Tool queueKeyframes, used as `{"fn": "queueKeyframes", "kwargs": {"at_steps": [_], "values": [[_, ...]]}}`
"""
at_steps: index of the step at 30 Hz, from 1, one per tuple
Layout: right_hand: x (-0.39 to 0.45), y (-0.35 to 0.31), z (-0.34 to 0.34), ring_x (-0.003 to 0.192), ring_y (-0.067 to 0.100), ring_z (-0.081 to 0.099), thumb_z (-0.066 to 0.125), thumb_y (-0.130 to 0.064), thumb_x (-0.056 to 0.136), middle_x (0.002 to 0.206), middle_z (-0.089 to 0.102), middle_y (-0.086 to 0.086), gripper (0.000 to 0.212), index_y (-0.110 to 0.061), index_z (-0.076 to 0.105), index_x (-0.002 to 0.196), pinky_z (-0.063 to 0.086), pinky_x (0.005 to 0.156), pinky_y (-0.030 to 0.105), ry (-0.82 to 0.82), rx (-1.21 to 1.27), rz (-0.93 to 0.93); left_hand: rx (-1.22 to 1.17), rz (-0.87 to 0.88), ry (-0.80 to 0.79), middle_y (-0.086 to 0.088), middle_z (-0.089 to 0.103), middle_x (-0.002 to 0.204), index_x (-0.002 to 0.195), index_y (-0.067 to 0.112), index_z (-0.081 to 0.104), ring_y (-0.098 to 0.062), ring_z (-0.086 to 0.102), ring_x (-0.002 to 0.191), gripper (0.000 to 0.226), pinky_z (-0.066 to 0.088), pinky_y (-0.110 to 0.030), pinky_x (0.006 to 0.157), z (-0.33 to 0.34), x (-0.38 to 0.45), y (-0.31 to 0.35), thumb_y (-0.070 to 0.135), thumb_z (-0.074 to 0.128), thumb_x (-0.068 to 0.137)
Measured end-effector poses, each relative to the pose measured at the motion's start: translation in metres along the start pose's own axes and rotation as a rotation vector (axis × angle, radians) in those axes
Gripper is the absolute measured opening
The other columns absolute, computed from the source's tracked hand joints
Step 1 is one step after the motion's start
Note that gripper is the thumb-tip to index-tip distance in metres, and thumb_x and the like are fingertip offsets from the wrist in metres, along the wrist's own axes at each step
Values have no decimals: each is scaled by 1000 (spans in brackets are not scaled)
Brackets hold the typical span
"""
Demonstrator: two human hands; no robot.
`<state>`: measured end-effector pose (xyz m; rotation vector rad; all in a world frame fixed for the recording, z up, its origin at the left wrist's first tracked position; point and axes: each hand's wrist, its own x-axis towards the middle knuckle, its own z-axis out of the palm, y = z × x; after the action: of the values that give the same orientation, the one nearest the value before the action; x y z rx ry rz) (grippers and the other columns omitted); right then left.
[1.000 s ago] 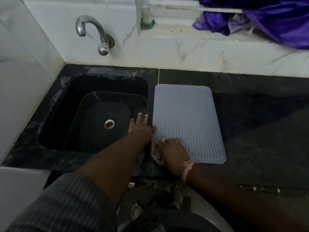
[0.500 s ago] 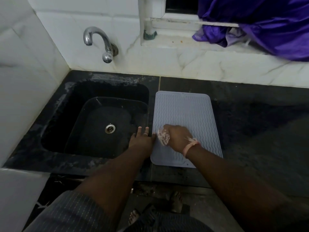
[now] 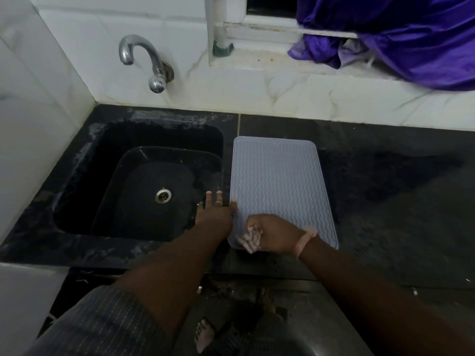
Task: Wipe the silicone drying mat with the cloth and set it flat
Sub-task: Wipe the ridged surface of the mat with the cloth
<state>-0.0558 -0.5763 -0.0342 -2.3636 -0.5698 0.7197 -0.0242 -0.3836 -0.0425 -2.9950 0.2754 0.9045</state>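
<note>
At the far left, the sink (image 3: pixel 144 186) sat recessed in the dark counter (image 3: pixel 385 201), with the tap (image 3: pixel 144 60) on the tiled wall above it and the drain (image 3: pixel 163 195) in the basin floor. Your left hand (image 3: pixel 214 210) lay flat on the strip between sink and mat, fingers straight and spread, the thumb touching the mat's left edge. The mat (image 3: pixel 280 181) lay flat on the counter just right of the sink, ribbed face up. Your right hand (image 3: pixel 275 233) rested on the mat's near left corner, fingers curled tight round the cloth (image 3: pixel 248 240), which bunched out toward the mat's front edge. A band (image 3: pixel 304 240) circled that wrist. At the upper right, purple fabric (image 3: pixel 411 42) was heaped on the window ledge.
</note>
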Motion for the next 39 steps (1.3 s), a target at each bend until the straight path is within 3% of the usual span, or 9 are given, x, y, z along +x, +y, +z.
{"fn": "queueKeyframes", "kwargs": {"at_steps": [6,8,11,16,18,23,27,30,39], "values": [[19,13,-36,89,19,58,61,-22,95,98,61,4,5,-21,56,97,51,86,47,-40,42,55,-148,14,93,-9,1,172,160,29,17,-39,-7,156,71,14,-57,124,9,-2,9,32,55,100],[27,23,-38,100,26,55,60,-26,86,110,55,7,23,-26,53,108,51,89,49,-45,-160,19,-174,-15,102,-9,1,171,159,26,17,-40,-6,156,69,14,-57,124,9,-1,13,29,53,100],[30,33,-32,121,30,47,58,-36,83,139,45,8,67,-23,41,146,46,99,49,7,-311,-22,-222,-37,51,-6,0,172,160,24,17,-40,-8,156,72,12,-58,124,4,2,17,29,54,99],[14,48,-12,132,25,39,53,-60,85,152,41,-1,79,-29,34,155,38,105,47,85,-419,-190,-291,-47,16,0,-6,172,164,25,1,-36,-15,156,84,3,-53,126,6,5,30,40,53,100],[16,54,-9,131,24,41,55,-59,85,151,44,-3,75,-30,39,153,39,106,48,124,-402,-225,-266,-79,28,0,-7,172,164,23,0,-35,-14,156,84,4,-51,126,10,5,36,33,54,100],[31,54,-12,114,24,49,65,-23,88,134,54,-3,47,-27,57,134,47,95,39,131,-327,-338,-176,-134,27,1,-10,171,163,24,-7,-36,-12,156,89,3,-49,126,12,7,40,35,56,101],[48,56,-28,103,22,49,57,-21,92,117,58,-3,29,-28,63,119,48,85,39,93,-287,-433,-161,-172,23,4,-14,171,163,25,-11,-34,-12,156,94,3,-50,127,13,4,43,31,59,100],[79,66,-47,101,18,54,56,-17,89,106,65,-7,28,-33,68,109,44,88,37,104,-359,-505,-143,-180,-22,6,-20,169,161,28,-17,-34,-15,156,108,1,-52,127,14,1,42,27,68,94],[147,71,-101,108,30,57,67,-19,91,119,62,4,35,-28,67,125,51,93,41,256,-337,-184,-193,-228,-70,8,-16,170,161,32,-12,-34,-17,155,108,-1,-55,125,0,4,47,27,71,91]]}}
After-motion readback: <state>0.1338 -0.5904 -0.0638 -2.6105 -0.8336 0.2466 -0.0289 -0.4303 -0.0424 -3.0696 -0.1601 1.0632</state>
